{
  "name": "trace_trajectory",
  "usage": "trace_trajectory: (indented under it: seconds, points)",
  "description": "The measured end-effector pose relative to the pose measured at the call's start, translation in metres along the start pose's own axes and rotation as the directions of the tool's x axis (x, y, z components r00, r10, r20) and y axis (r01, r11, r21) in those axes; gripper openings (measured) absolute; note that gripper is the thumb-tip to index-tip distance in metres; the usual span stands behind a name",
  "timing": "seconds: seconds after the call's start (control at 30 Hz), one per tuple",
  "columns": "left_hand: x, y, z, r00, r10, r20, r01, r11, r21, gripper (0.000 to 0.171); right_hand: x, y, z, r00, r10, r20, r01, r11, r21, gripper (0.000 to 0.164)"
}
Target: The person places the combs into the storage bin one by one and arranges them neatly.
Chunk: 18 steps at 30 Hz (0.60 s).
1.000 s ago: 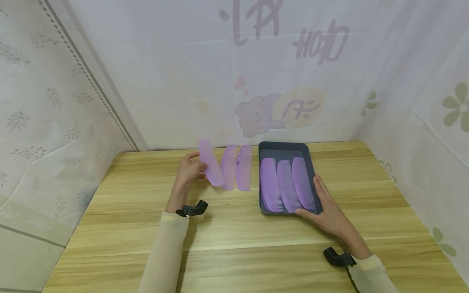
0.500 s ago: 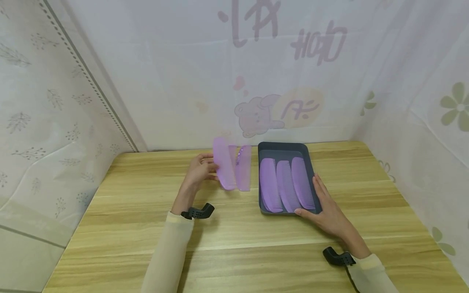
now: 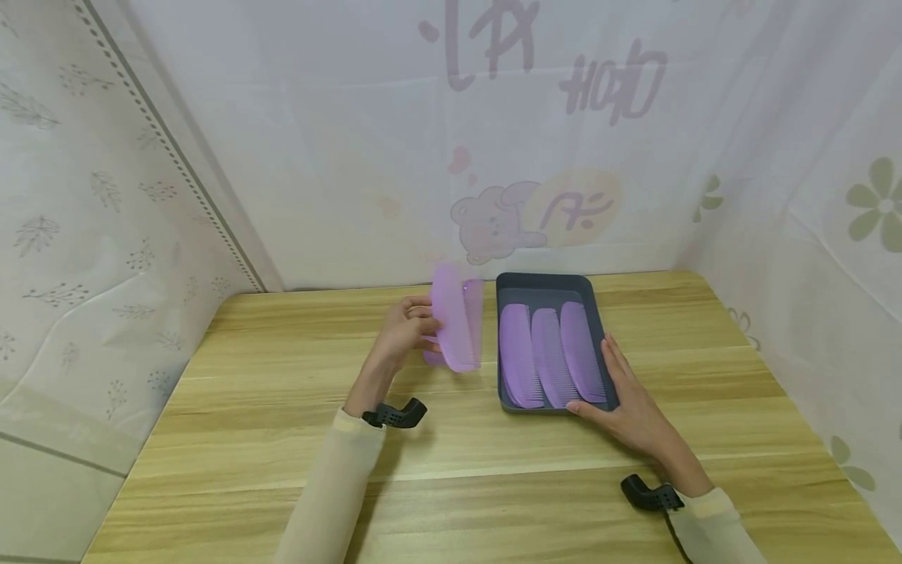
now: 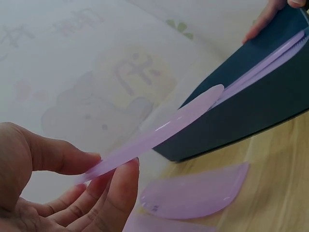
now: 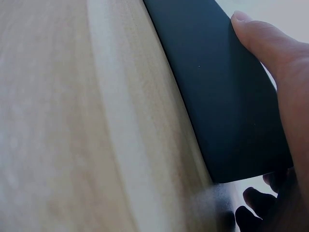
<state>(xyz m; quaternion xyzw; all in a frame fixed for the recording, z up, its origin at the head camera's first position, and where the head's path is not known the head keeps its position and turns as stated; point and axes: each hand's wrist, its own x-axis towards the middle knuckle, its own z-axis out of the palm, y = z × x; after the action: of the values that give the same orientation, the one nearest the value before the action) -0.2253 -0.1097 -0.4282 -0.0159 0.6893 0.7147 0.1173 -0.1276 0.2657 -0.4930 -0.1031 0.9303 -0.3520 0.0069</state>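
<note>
My left hand point(image 3: 403, 329) pinches a translucent purple comb point(image 3: 453, 321) between thumb and fingers, raised over the table left of the tray. In the left wrist view this comb point(image 4: 164, 133) appears edge-on, its far end overlapping the tray wall. Beneath it two more purple combs lie on the table: one point(image 3: 476, 301) is partly covered, the other point(image 3: 433, 358) mostly hidden by the hand and held comb. My right hand point(image 3: 637, 411) grips the near right corner of the dark grey tray point(image 3: 546, 280), thumb at the near rim, fingers along the right side.
Inside the tray, purple combs point(image 3: 553, 356) lie side by side, teeth toward the right. The wooden table point(image 3: 451, 501) ends at a patterned white curtain point(image 3: 352, 157) behind, with curtains on both sides too. A black wrist camera point(image 3: 402, 413) sits on each forearm.
My left hand has carried the comb rightward, from left of the two table combs to above them, and the comb has turned more upright in view. The right hand and tray have stayed put.
</note>
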Motion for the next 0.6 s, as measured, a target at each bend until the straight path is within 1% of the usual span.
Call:
trace_trajectory:
  seconds: [0.23, 0.4, 0.6]
  points:
    - [0.000, -0.005, 0.013, 0.999, 0.003, 0.039, -0.002, 1.000, -0.006, 0.049, 0.000, -0.001, 0.000, 1.000, 0.002, 0.000, -0.002, 1.000, 0.001, 0.113]
    - [-0.003, -0.004, 0.027, 0.997, 0.013, 0.072, -0.012, 1.000, -0.020, 0.047, 0.000, -0.001, 0.000, 1.000, 0.003, 0.000, -0.003, 1.000, 0.003, 0.113]
    - [-0.006, -0.006, 0.043, 0.995, 0.009, 0.100, -0.006, 1.000, -0.029, 0.045, 0.000, -0.001, 0.000, 1.000, 0.006, 0.002, -0.006, 1.000, 0.001, 0.112]
